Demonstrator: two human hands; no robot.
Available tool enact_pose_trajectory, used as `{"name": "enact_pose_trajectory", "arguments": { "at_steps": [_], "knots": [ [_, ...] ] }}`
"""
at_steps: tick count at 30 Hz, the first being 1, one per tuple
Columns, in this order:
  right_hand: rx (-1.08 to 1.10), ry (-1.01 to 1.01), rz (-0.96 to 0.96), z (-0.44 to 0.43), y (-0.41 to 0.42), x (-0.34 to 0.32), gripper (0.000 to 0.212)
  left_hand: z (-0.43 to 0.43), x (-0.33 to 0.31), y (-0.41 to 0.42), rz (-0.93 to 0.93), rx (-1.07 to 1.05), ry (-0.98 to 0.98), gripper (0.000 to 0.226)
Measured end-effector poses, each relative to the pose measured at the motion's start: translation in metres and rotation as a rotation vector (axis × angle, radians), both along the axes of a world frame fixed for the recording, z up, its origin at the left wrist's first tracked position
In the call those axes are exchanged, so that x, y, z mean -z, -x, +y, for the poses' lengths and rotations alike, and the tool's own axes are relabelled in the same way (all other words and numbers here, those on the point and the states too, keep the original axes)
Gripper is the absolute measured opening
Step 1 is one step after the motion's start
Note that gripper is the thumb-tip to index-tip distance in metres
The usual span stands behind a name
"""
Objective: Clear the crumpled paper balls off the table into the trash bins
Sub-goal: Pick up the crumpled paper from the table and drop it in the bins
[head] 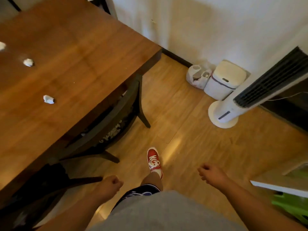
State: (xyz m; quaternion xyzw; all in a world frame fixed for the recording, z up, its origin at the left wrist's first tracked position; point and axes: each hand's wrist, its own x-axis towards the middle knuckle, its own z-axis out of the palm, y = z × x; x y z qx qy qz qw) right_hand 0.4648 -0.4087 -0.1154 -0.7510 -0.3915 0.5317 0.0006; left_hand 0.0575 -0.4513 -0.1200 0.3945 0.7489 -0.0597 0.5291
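Three crumpled white paper balls lie on the brown wooden table: one near the front, one further back and one cut off by the left edge. A white lidded trash bin stands against the wall across the floor, lid down. My left hand hangs low beside the table edge, curled into a fist, with no paper showing in it. My right hand hangs over the floor with loosely curled fingers, holding nothing visible. Both hands are far from the balls and the bin.
A dark chair is tucked under the table's near side. A white plastic bag sits left of the bin, and a white tower fan stands in front of it. My red shoe is on the wood floor. A white shelf edge and something green are at the right.
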Motion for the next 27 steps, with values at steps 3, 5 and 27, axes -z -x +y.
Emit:
{"name": "enact_pose_trajectory", "arguments": {
  "at_steps": [3,5,27],
  "knots": [
    [-0.066,-0.052,0.021,0.048,0.013,-0.011,0.019,0.041,-0.006,-0.005,-0.024,0.036,-0.055,0.031],
    [-0.056,-0.066,0.067,0.087,0.03,-0.026,0.015,0.08,-0.021,-0.008,-0.044,0.069,-0.113,0.028],
    [-0.825,-0.204,0.47,0.443,0.253,-0.14,0.012,0.334,-0.123,0.047,0.073,-0.566,-0.39,0.015]
  ]
}}
